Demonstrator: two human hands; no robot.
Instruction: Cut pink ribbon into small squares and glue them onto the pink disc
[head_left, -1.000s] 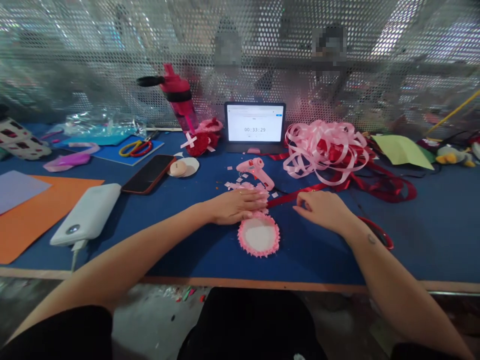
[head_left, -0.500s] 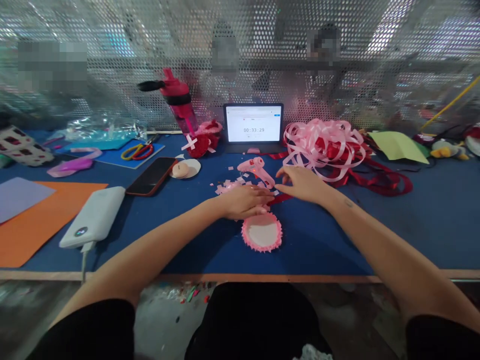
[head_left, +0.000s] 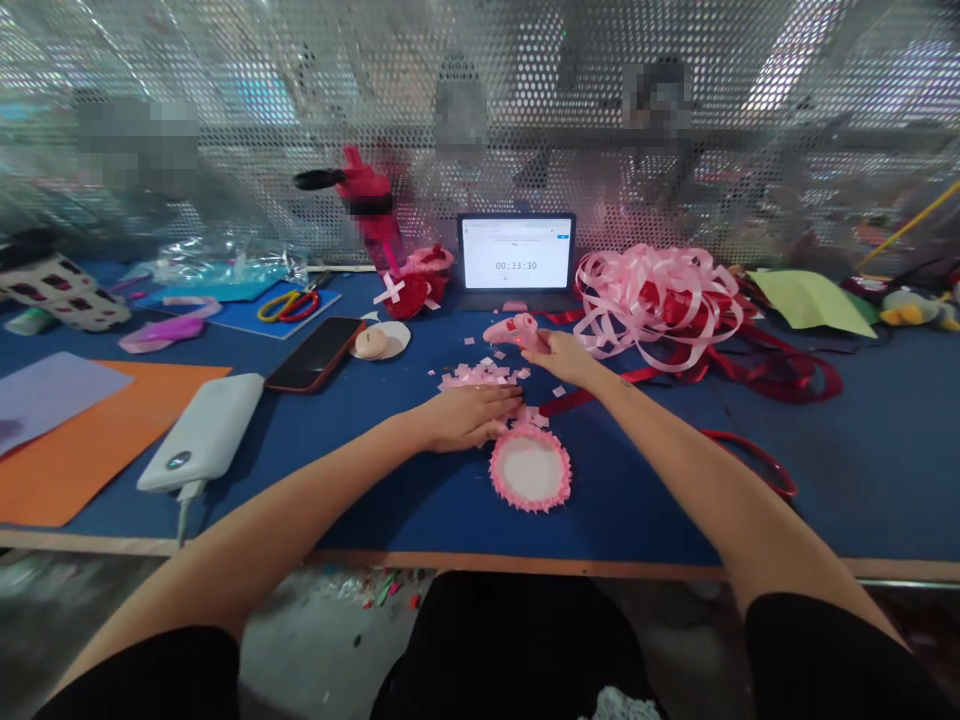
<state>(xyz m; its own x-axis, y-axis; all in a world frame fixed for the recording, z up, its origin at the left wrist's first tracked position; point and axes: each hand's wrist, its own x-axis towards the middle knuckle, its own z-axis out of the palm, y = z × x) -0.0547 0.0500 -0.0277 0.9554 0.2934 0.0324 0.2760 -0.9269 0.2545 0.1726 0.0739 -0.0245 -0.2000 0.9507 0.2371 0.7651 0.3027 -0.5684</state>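
We're facing a metal mesh (head_left: 337,90) filling the whole back. We're working at a blue table (head_left: 637,500) in front of it. Ribbon heap (head_left: 652,300), pink over red, is sitting back right. Orange sheet (head_left: 90,460) is lying far left, lilac sheet (head_left: 60,395) overlapping it. Power bank (head_left: 206,430) is lying just beside the orange sheet, cable (head_left: 186,505) running from its near end. Tablet (head_left: 517,255) is standing at back centre, showing 00:33:30. Bottle (head_left: 371,205) is standing left of the tablet. Phone (head_left: 319,355) is lying dark, screen up, between power bank and bottle.

Left hand (head_left: 476,415): we're keeping it flat, palm down, fingers stretched out over the pink squares (head_left: 480,375). We're seeing no grip; can't tell what's under the palm. Right hand (head_left: 566,358): we're curling it around the handle of the glue gun (head_left: 514,328).

Disc (head_left: 531,470), white centre, pink toothed rim, is lying flat just on our side of the squares. Glue gun is sitting beyond the squares, in front of the tablet, nozzle pointing left, red light glowing. We can't tell whether it's touching the table. Squares are piling around the left fingers, a few scattering towards the gun.
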